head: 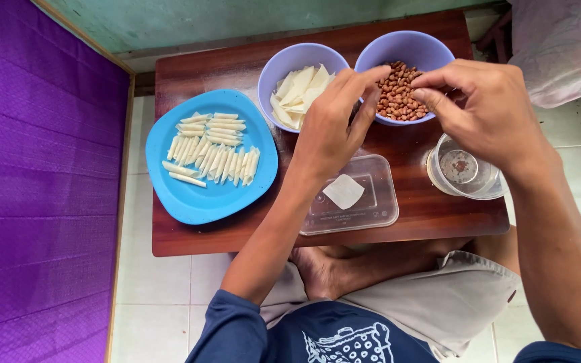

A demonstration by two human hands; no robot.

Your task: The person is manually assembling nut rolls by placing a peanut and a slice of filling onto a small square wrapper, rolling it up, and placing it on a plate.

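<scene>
Brown peanuts (398,94) fill the far right bowl (432,50); both hands, left (331,128) and right (485,111), pinch over it, grip contents hidden. Pasta tubes (211,149) lie sorted on the blue plate (196,205); the round container (465,176) is nearly empty.

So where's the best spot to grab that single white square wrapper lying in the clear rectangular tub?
Probably pinch the white wrapper by its right corner, coming straight down from above: it lies flat on the floor of the clear rectangular tub, whose walls block a sideways approach. The left hand hovers nearest.
</scene>
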